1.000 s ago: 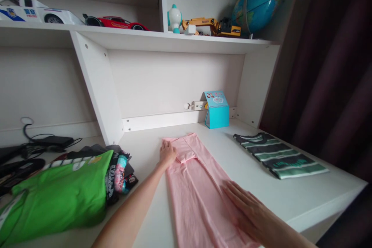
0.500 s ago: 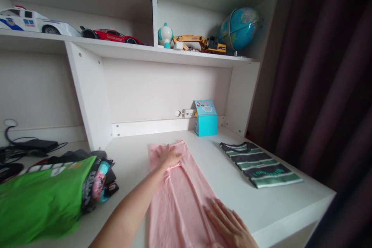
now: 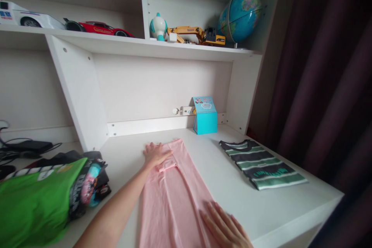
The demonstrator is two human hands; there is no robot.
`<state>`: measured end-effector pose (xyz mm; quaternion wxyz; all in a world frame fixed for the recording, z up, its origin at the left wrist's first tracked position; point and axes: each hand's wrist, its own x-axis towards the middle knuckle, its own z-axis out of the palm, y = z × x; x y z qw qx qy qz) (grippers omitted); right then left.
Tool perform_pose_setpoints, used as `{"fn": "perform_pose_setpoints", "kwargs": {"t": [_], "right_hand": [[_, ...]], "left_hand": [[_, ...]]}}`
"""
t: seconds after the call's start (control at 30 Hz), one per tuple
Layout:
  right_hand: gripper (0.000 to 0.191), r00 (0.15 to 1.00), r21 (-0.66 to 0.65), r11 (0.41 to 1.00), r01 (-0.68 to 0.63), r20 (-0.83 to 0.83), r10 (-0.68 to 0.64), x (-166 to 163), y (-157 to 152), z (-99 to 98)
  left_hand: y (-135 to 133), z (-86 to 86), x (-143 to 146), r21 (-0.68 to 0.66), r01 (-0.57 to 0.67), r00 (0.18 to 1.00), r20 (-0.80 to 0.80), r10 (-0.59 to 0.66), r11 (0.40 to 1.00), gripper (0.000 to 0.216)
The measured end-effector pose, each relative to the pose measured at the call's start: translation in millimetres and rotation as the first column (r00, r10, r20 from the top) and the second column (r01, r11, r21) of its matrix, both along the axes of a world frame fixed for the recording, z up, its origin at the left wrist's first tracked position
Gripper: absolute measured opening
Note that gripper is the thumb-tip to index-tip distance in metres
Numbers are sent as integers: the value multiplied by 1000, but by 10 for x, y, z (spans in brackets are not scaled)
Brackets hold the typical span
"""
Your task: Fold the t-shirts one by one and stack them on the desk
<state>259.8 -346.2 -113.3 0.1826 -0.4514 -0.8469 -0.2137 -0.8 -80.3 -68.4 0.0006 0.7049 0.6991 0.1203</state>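
Note:
A pink garment (image 3: 180, 197), long and folded narrow, lies on the white desk with its far end toward the back panel. On its far left corner rests my left hand (image 3: 156, 155), fingers spread and flat. A small folded patch of the pink cloth shows just beside that palm. My right hand (image 3: 223, 224) presses flat on the garment's near right edge, fingers stretched out; the frame's bottom edge cuts off its wrist. Both hands touch only the pink cloth.
A striped folded T-shirt (image 3: 261, 164) lies at the right of the desk (image 3: 241, 205). Left is a heap of clothes with a green shirt (image 3: 37, 201) on top. A blue desk calendar (image 3: 205, 118) stands behind. Toys and a globe (image 3: 242, 17) occupy the shelf above.
My left hand has slid left across the garment's far end to its corner, uncovering the small folded patch. My right hand stays on the near right edge. The view has shifted slightly right.

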Motion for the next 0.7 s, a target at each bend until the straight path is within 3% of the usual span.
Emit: {"fn": "perform_pose_setpoints", "kwargs": {"t": [0.1, 0.23, 0.33, 0.4, 0.5, 0.7], "right_hand": [[79, 1000, -30, 1000, -2, -31, 1, -11, -20, 8], [73, 998, -60, 998, 26, -51, -29, -87, -96, 114], [68, 997, -82, 996, 32, -61, -37, -136, -149, 209], [65, 996, -100, 994, 33, -76, -41, -152, -170, 247], [60, 992, -165, 986, 34, -115, -54, -161, -189, 259], [55, 972, -315, 948, 47, -206, -117, -177, -229, 229]], "left_hand": [[-21, -7, 9, 27, 7, 1000, -17, -7, 1000, 91], [-112, 113, 99, 125, 43, 996, -80, -34, 991, 72], [-311, 193, 218, 59, 101, 994, -48, -98, 993, 63], [-550, 209, 293, -24, 207, 978, 9, -207, 978, 62], [-1045, 224, 337, -104, 405, 914, 36, -403, 908, 67], [-2150, 313, 78, -210, 570, 814, 12, -581, 794, 74]]}}
